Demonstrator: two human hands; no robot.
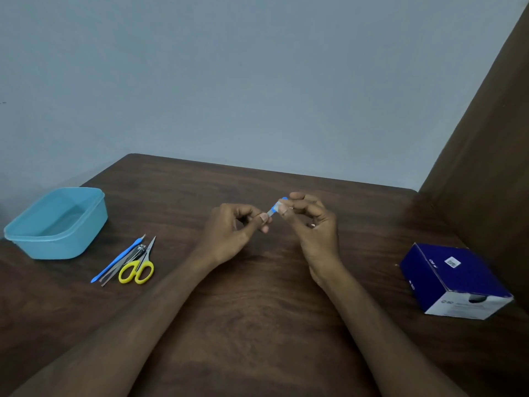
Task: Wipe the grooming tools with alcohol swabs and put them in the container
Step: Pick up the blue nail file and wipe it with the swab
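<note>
Over the middle of the table, my left hand [237,224] and my right hand [310,222] both pinch a small white and blue swab packet [276,208] between thumb and fingertips. At the left, a blue plastic container [57,223] stands open with nothing visible inside. Beside it lie the grooming tools: a blue-handled pusher [117,260], metal tweezers [114,272], a nail clipper [140,249] and yellow-handled scissors [140,267].
A dark blue and white swab box [455,279] sits at the table's right edge. A brown panel [492,156] rises along the right side. A grey wall stands behind the dark wooden table [257,296].
</note>
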